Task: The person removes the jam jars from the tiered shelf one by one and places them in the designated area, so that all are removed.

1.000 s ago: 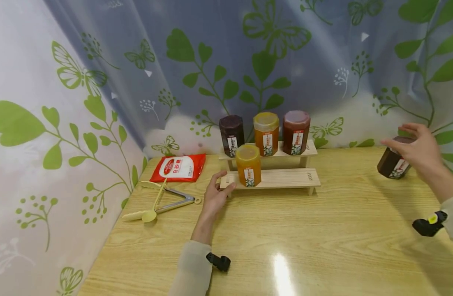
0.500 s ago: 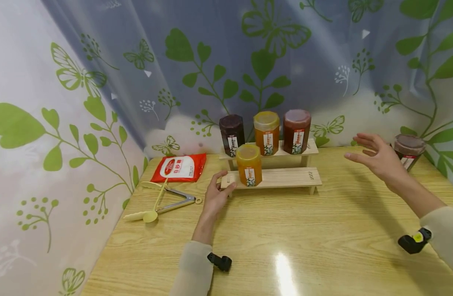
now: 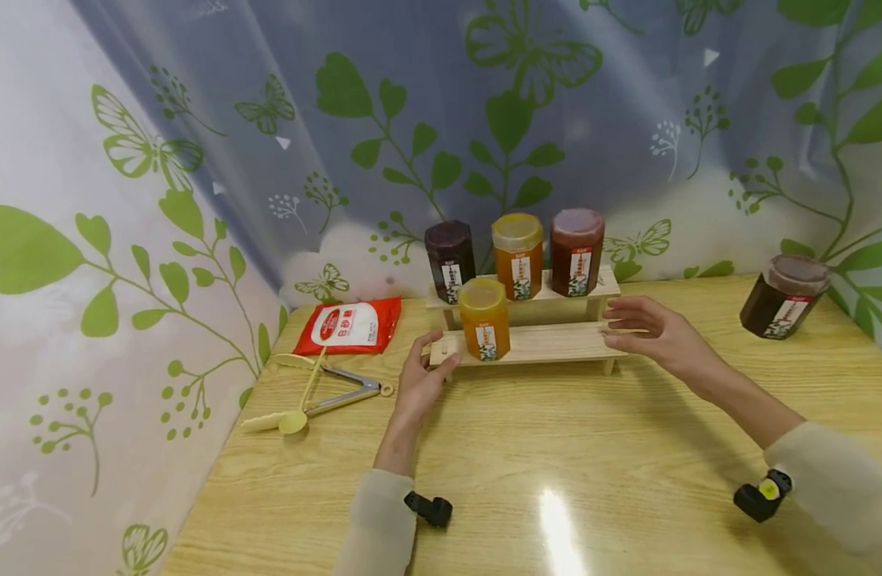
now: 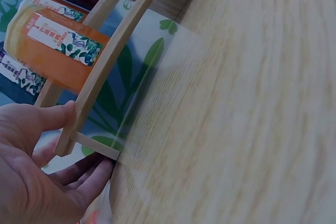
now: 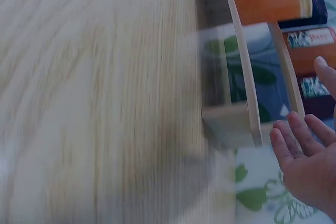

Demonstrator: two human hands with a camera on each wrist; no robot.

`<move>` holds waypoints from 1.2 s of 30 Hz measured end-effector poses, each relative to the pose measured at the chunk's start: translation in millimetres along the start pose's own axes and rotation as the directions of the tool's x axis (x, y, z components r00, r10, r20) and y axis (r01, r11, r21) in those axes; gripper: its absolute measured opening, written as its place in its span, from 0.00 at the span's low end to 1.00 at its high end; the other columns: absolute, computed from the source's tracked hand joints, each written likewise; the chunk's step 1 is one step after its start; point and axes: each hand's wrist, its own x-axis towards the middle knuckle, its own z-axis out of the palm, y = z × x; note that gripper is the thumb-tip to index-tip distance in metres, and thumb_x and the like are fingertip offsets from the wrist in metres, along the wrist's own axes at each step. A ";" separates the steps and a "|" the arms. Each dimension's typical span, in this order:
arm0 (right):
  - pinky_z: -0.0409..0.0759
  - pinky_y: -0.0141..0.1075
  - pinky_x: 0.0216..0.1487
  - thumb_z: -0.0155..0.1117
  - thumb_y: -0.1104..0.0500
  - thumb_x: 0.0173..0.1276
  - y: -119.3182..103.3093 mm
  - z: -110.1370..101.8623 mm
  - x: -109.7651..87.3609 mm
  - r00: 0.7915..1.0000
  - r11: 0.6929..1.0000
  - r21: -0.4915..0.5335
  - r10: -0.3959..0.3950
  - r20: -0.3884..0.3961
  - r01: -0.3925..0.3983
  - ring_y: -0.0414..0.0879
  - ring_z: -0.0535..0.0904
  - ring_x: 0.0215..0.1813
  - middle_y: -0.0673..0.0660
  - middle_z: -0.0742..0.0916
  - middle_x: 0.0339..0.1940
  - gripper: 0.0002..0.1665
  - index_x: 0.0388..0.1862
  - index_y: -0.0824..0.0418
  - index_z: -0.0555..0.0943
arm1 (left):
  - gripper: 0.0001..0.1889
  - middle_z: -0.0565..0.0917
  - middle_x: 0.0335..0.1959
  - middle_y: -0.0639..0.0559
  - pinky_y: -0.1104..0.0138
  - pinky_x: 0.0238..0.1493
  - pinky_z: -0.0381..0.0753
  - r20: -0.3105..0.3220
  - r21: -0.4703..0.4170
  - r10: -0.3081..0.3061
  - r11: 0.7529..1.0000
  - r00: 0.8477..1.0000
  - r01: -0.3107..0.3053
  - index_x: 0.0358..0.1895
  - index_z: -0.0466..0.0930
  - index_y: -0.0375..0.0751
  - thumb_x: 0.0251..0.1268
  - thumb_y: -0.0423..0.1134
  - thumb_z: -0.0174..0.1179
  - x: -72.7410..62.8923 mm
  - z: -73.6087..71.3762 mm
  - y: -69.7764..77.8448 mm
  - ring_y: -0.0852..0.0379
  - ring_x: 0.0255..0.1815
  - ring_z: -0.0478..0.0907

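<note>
So, the two-tier wooden shelf [image 3: 556, 344] is parked on the surface [image 3: 499, 448], and its lower left end is held by the left hand [image 3: 421, 376], pinched between thumb and fingers. Nothing is gripped by the right hand [image 3: 657, 336]; its fingers are loosely extended by the lower right end, and whether the wood is actually being touched can't be told.

Biggest worry, probably: an uneven pull. If the left end were lifted or tugged before the right was properly held, the whole thing could be tilted and the yellow jar [image 3: 486, 324] might be tipped off, since no lip can be seen on its narrow step. Same risk up top for the dark purple jar [image 3: 450, 260], amber jar [image 3: 517, 252] and red jar [image 3: 577, 250]. The red one could also be bumped if the right hand were raised carelessly.

As for views, the left grip is best seen from the left wrist: the thumb is pressed to the plank and the fingers are tucked by the leg, mostly hidden from the head camera. The loose dark jar [image 3: 784, 298] and the tongs [image 3: 367, 390] are only caught from the head.
</note>
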 end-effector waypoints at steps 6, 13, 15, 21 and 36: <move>0.77 0.28 0.59 0.67 0.55 0.77 -1.3 30.4 12.6 0.998 0.998 0.062 -0.008 0.060 0.005 0.58 0.72 0.72 0.67 0.75 0.74 0.37 0.78 0.64 0.65 | 0.30 0.83 0.58 0.37 0.50 0.53 0.76 0.004 -0.023 -0.006 1.000 1.000 0.006 0.76 0.69 0.47 0.73 0.36 0.66 0.1 -1.0 1.8 0.51 0.48 0.79; 0.74 0.33 0.67 0.70 0.58 0.74 -4.8 65.4 30.4 0.996 0.993 0.116 -0.034 0.086 0.024 0.62 0.71 0.74 0.65 0.76 0.74 0.38 0.77 0.66 0.66 | 0.30 0.83 0.58 0.36 0.51 0.53 0.77 0.002 -0.024 -0.006 1.000 1.000 0.006 0.76 0.69 0.48 0.74 0.36 0.66 -4.4 -2.0 10.1 0.49 0.49 0.80; 0.72 0.41 0.71 0.70 0.59 0.74 -6.9 75.0 36.5 0.995 0.991 0.130 -0.044 0.089 0.033 0.62 0.72 0.74 0.66 0.76 0.74 0.38 0.77 0.66 0.67 | 0.30 0.83 0.58 0.38 0.52 0.53 0.77 -0.002 -0.033 -0.006 0.999 1.000 0.006 0.76 0.69 0.51 0.73 0.38 0.66 -0.8 -2.4 3.8 0.50 0.49 0.80; 0.65 0.56 0.75 0.69 0.63 0.74 -13.8 103.1 48.9 0.993 0.984 0.172 -0.058 0.102 0.040 0.64 0.70 0.75 0.68 0.75 0.74 0.37 0.77 0.68 0.66 | 0.29 0.84 0.57 0.38 0.55 0.51 0.77 0.000 -0.038 0.002 0.999 1.000 -0.002 0.74 0.71 0.51 0.73 0.39 0.67 -1.9 -2.2 1.5 0.51 0.48 0.80; 0.66 0.58 0.74 0.74 0.59 0.70 -24.0 142.7 70.0 1.000 0.990 0.138 -0.007 -0.013 0.009 0.64 0.71 0.73 0.69 0.74 0.73 0.43 0.77 0.69 0.65 | 0.29 0.83 0.56 0.41 0.63 0.44 0.74 -0.016 -0.013 0.015 1.000 1.000 -0.015 0.73 0.73 0.53 0.71 0.40 0.69 -1.9 0.1 1.2 0.54 0.46 0.78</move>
